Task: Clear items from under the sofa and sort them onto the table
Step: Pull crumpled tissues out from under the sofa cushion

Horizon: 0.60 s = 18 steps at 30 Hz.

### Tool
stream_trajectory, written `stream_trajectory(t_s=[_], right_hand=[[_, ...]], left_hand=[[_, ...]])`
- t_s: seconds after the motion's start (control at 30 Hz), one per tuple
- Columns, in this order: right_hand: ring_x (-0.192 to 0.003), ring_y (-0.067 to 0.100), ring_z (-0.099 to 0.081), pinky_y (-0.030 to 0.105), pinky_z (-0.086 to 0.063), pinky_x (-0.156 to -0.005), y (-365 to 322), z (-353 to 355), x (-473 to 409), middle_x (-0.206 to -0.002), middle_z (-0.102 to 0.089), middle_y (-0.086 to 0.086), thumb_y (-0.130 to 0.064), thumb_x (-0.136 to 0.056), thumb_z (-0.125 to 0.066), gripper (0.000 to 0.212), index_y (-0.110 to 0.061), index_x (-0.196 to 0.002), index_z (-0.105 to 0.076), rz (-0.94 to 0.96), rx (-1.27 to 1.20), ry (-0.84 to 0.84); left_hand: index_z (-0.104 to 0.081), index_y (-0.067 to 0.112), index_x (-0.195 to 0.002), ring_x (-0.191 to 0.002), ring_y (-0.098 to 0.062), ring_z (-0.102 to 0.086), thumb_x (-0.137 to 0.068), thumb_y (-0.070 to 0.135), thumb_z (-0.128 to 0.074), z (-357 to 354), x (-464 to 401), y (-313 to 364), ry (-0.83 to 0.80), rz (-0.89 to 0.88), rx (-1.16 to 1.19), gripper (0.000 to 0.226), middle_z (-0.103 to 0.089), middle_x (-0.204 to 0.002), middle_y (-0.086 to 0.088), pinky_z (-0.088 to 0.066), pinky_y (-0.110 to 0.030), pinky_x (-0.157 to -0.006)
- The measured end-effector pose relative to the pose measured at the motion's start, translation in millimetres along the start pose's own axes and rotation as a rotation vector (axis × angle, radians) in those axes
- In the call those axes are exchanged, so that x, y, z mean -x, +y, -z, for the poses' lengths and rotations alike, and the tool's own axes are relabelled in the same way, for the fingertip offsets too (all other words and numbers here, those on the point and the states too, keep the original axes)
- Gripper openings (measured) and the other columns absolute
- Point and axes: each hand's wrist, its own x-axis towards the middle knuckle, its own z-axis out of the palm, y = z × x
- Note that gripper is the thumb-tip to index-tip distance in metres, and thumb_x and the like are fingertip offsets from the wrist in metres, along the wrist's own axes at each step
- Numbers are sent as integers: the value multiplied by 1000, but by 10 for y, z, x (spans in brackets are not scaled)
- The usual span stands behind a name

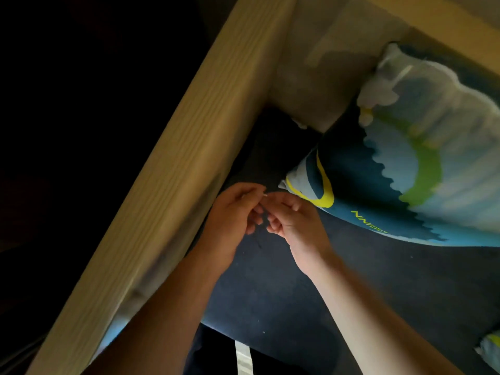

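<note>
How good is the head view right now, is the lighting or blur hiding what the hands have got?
Head view: the left third is near black; the wooden beam and patterned cushion are lit but soft and streaked with motion blur. The left hand sits in shadow, the right hand brighter. They meet on a small pale sliver, too small and blurred to identify.

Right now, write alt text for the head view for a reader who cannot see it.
Two bare hands meet over a dark mat, the left hand and right hand pinching a small thin pale item between their fingertips. A light wooden beam runs diagonally on the left; a blue, green and yellow patterned bag lies to the right.
</note>
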Motion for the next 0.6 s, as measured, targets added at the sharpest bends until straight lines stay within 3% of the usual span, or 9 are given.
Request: stream_trajectory(t_s=[0.17, 0.3, 0.43, 0.6], right_hand=[[-53, 10, -48, 25, -48, -59, 8, -1, -232, -57, -54, -3, -18, -91, -67, 10, -11, -85, -70, -140, -107, 80], [-48, 11, -48, 22, -43, -51, 74, 77, -280, -56, -55, -1, -21, -94, -61, 20, -13, -81, -75, -200, -159, 146], [-47, 7, -51, 20, -45, -50, 94, 87, -351, -54, -57, -4, -21, -95, -60, 20, -12, -84, -74, -226, -121, 159], [-48, 10, -47, 21, -43, -52, 82, 48, -432, -54, -53, -1, -15, -97, -58, 18, -8, -85, -70, -269, -155, 167]], left_hand=[[-66, 13, -91, -53, -8, -57, -93, 14, -55, 34, -146, -66, 93, 117, 98, 11, -61, -69, 0, -42, -22, -47], [-59, 7, -85, -50, -12, -64, -93, 4, -48, -78, 5, -353, 220, 317, 230, 14, -63, -73, -9, -46, -22, -44], [-63, 5, -89, -63, -18, -73, -95, -7, -42, -70, 71, -513, 237, 308, 413, 25, -68, -84, -14, -55, -24, -53], [-65, 11, -88, -71, -17, -70, -95, -8, -40, -7, -76, -433, 253, 325, 319, 32, -67, -85, -8, -52, -26, -62]])
